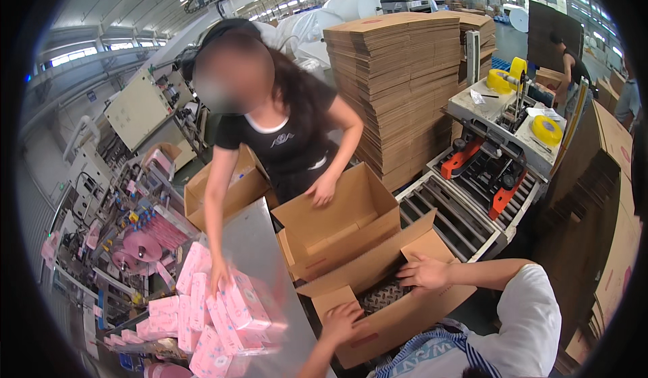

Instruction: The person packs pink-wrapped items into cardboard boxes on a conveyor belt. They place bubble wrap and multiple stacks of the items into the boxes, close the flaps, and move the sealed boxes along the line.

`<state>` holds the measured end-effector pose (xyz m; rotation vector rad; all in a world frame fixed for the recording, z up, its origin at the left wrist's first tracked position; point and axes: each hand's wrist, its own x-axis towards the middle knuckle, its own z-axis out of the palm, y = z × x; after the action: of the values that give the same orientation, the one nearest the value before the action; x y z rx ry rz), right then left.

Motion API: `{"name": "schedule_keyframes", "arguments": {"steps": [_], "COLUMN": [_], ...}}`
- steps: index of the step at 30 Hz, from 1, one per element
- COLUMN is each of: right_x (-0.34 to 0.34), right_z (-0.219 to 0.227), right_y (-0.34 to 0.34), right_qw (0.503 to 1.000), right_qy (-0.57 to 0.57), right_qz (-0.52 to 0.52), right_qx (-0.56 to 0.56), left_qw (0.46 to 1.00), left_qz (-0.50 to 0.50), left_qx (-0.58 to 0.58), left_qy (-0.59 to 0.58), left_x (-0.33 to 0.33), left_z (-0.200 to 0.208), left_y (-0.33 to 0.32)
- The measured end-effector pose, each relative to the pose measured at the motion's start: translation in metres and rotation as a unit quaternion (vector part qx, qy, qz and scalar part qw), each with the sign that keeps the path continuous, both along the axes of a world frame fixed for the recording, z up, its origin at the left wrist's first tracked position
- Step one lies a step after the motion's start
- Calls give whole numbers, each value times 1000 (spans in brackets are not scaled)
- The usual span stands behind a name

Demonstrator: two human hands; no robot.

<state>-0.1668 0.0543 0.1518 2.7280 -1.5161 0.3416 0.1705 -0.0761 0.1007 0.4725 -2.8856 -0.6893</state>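
An open brown cardboard box lies in front of me with its flaps spread and a dark patterned surface showing through its middle. My left hand grips the near left flap. My right hand holds the far right flap at its inner edge. Across from me a person in a black top rests one hand on a second open cardboard box. That person's other hand lies on a heap of pink wrapped packs on a metal chute.
A roller conveyor leads to a box-taping machine with yellow tape rolls. Tall stacks of flat cardboard stand behind, more at the right. A packing machine fills the left. Another person works far back.
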Motion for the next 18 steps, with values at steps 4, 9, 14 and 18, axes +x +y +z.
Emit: {"name": "schedule_keyframes", "arguments": {"steps": [4,9,14,18], "right_x": [-1,5,-47,-101], "right_z": [42,-24,-55,-276], "right_y": [-61,0,-11,41], "right_qw": [945,985,766,740], "right_qy": [-94,-14,-433,-334], "right_qz": [-286,-160,-465,-579], "right_qx": [-129,-68,-96,72], "left_qw": [983,939,888,818], "left_qz": [92,164,405,562], "left_qx": [-152,-299,-138,76], "left_qy": [42,44,-167,-95], "left_x": [-30,-26,38,101], "left_z": [28,-8,0,-61], "left_y": [34,68,45,-10]}}
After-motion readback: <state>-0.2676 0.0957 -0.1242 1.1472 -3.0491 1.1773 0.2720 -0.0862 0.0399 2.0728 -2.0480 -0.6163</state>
